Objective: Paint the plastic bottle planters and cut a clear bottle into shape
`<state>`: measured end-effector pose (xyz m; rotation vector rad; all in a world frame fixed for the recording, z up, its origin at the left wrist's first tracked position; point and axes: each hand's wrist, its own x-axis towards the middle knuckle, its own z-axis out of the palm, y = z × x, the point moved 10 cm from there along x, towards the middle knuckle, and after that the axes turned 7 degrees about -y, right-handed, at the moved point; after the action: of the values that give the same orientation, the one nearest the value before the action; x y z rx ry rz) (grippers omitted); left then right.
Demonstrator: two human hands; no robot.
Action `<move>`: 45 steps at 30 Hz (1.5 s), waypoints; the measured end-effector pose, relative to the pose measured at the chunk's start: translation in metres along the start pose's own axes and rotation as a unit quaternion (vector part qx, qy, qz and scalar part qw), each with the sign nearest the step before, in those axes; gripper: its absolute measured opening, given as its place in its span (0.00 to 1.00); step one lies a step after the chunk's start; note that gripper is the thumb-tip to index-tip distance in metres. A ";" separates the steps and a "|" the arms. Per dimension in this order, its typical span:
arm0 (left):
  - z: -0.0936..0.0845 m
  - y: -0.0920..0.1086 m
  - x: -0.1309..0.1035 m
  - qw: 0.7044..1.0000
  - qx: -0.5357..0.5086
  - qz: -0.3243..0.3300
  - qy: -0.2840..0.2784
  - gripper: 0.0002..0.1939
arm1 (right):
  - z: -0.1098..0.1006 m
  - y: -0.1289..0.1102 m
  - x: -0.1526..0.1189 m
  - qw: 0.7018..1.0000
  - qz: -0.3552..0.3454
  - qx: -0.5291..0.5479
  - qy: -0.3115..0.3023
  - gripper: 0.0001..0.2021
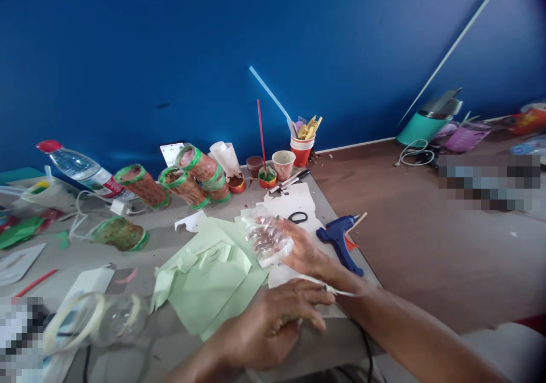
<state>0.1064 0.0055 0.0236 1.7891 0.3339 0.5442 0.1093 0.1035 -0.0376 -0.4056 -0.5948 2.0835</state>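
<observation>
At the far left a red straw (36, 283) lies on the grey table (162, 349), with a clear plastic cylinder (117, 320) with pale bands, blurred, to its right and nearer the person. Behind them a red-capped bottle (87, 170) leans, beside green-rimmed brown tubes (143, 188); one more tube (121, 235) lies nearer the front. A phone (170, 152) stands at the wall behind the tubes. Green paper (209, 289) spreads over the middle of the table. Just right of it, above the table, is the ribbed plastic piece (267, 236), held in the right hand (301, 246), its fingers wrapped round the right side and partly hidden. Below, the left hand (273, 323) hangs palm down, fingers loosely bent and slightly spread, beside a white string (315, 282) at the right wrist; whether they pinch it I cannot tell. Scissors (297, 217) show one handle behind the right hand, and a paper cup (284, 165) stands farther back. To the right, a blue glue gun (341, 241) lies near the table's edge.
</observation>
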 end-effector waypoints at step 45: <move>-0.046 -0.058 -0.009 0.919 0.363 -0.152 0.024 0.21 | 0.003 -0.045 -0.004 0.989 -0.091 0.104 -0.050 0.24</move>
<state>0.0778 0.0551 -0.0236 2.3703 0.9240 0.2455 0.1409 0.1207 -0.0100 -0.1219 -0.4491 1.9730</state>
